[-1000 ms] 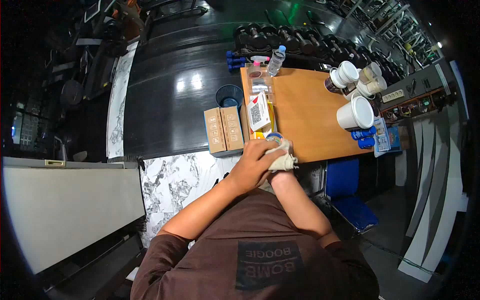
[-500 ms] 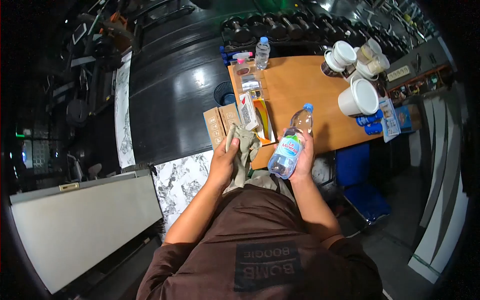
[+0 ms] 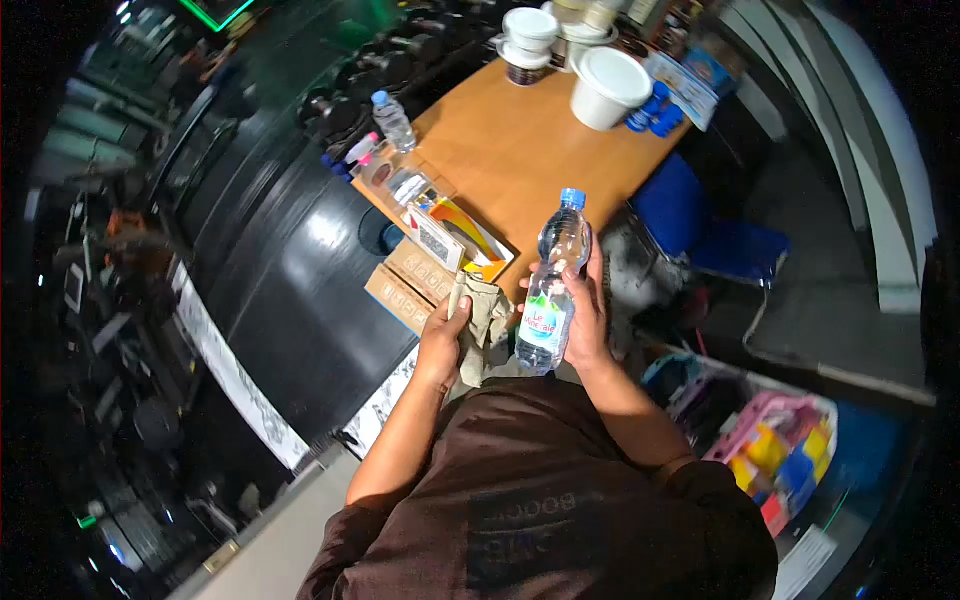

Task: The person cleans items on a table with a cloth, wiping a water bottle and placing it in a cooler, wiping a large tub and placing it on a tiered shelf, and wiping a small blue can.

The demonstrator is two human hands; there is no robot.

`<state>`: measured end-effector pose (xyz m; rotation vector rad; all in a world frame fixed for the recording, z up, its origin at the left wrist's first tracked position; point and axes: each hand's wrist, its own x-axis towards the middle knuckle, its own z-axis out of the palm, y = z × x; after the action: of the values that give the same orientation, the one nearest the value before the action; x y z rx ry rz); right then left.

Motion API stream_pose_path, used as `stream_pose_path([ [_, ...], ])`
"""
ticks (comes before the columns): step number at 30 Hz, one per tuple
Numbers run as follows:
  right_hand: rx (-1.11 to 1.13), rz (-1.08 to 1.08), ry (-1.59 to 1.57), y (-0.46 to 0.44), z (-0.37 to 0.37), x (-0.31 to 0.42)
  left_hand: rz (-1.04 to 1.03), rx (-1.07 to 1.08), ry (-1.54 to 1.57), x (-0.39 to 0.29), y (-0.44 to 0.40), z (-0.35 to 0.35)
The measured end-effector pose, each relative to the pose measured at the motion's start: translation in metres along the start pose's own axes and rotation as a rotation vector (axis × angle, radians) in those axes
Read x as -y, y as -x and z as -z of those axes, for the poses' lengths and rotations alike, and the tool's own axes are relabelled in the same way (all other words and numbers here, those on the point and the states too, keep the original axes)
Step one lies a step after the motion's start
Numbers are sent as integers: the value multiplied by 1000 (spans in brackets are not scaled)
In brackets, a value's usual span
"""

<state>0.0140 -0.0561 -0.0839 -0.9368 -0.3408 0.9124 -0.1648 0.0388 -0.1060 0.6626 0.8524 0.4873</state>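
Observation:
My right hand (image 3: 587, 312) is wrapped round a clear plastic water bottle (image 3: 547, 300) with a blue cap and a "Le Minerale" label. The bottle stands nearly upright in front of my chest. In my left hand (image 3: 443, 340) a crumpled beige-grey cloth (image 3: 484, 320) is gripped, its end hanging down. Cloth and bottle are close side by side; a small gap seems to show between them. Beyond my left hand are cardboard boxes (image 3: 412, 285) and a white box (image 3: 436, 237) at the table's edge.
A wooden table (image 3: 500, 140) stretches ahead. On it stand another water bottle (image 3: 393, 122), a pink-topped spray bottle (image 3: 366, 160) and white tubs (image 3: 608, 88). A blue chair (image 3: 720, 235) is on the right, with a bin of colourful items (image 3: 780, 440) nearer me.
My view has turned to the right, bringing the colourful bin into sight. The bottle has gone from tilted to more upright. Both hands keep their hold.

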Motion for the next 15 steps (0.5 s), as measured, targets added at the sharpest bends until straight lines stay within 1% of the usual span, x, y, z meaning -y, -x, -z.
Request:
stream_pose_path([
  [3, -100, 60, 8, 47, -11, -13, 96, 109, -88, 8, 11, 31],
  [4, -196, 104, 55, 64, -20, -16, 142, 168, -75, 10, 15, 40],
  [5, -239, 125, 58, 81, -19, -23, 188, 229, -67, 13, 19, 49],
  [6, -288, 132, 93, 96, -13, -30, 174, 260, -116, 28, 17, 64],
  [8, -414, 184, 174, 129, -13, -40, 254, 332, -158, 35, 24, 80],
  [9, -470, 207, 161, 144, -14, -43, 303, 370, -181, 37, 29, 85],
  [10, -527, 273, 191, 161, -14, -46, 338, 374, -165, 31, 43, 76],
  [12, -670, 426, 221, 194, -26, -46, 431, 453, -243, 37, 51, 82],
  [15, -812, 487, 232, 250, -15, -67, 554, 585, -335, 46, 56, 85],
])
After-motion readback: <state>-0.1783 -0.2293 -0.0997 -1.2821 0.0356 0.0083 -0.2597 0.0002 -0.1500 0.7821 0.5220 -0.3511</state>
